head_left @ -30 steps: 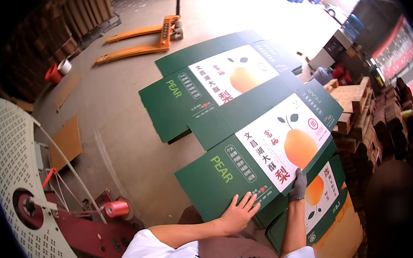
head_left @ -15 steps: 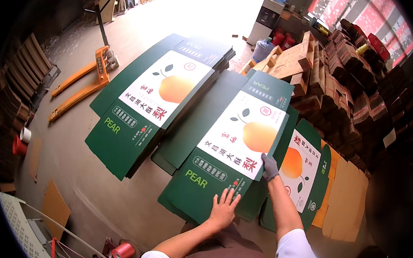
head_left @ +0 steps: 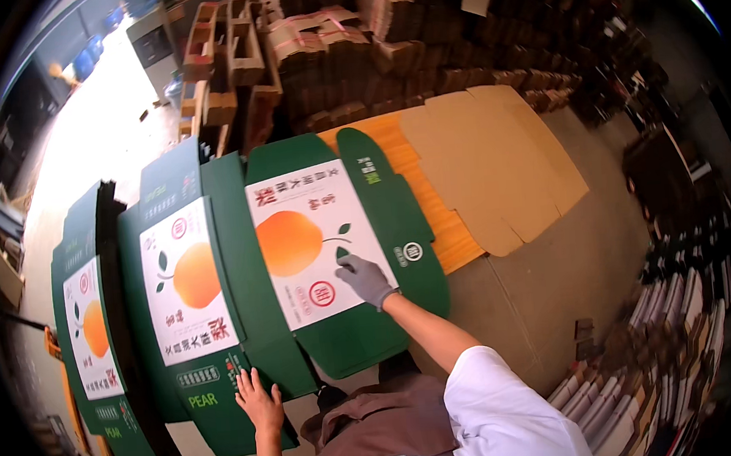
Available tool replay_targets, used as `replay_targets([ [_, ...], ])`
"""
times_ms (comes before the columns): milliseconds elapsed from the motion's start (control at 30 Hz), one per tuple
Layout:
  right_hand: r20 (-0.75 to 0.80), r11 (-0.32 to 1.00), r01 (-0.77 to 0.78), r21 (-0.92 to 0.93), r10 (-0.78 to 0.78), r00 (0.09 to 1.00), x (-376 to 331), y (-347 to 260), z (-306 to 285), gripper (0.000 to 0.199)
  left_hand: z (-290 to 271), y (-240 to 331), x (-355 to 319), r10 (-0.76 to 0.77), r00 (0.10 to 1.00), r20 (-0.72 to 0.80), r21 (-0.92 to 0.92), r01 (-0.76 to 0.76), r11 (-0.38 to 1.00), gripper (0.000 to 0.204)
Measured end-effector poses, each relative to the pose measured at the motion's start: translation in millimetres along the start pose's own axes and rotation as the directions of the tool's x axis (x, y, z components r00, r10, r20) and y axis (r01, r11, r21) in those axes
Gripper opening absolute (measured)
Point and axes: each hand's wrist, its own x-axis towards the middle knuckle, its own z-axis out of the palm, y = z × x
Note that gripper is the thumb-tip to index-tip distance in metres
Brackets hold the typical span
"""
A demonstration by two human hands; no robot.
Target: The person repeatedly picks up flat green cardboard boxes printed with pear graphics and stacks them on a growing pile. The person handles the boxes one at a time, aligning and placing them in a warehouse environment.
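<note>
Printed green carton blanks with orange pears on white panels lie side by side. My left hand (head_left: 260, 400), bare, rests with spread fingers on the near flap of the middle carton blank (head_left: 214, 425). My right hand (head_left: 366, 280), in a grey glove, is over the white panel of the right-hand carton blank (head_left: 340, 353), beside the printed leaf. Its fingers are curled together, and nothing shows in them. A further stack of carton blanks (head_left: 79, 248) lies at the left. The right-hand blank is turned the other way round from the middle one.
Beyond the right-hand blank, a plain brown cardboard sheet (head_left: 497, 168) lies partly over an orange-brown wooden board (head_left: 389, 146). Wooden pallets (head_left: 243, 58) and bundled cardboard (head_left: 328, 53) stand at the back. More stacked cardboard (head_left: 638, 370) stands at the lower right.
My view has swung to the right. My right hand has moved off the middle blank onto the right-hand one; my left hand stays on the middle blank's near flap.
</note>
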Motion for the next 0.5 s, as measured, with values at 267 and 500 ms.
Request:
replay_targets([
  [267,-0.648,0.812,-0.563,-0.157,0.345,0.679,-56,293,-319,0.025,49,285,82,0.611,0.778,0.147,-0.241,-0.571,0.785,0.052],
  [500,-0.588,0.814,-0.567,-0.128,0.398,0.704,-52,301,-350,0.025,210,525,152,0.268,0.752,0.603,-0.766,0.452,0.457,0.042],
])
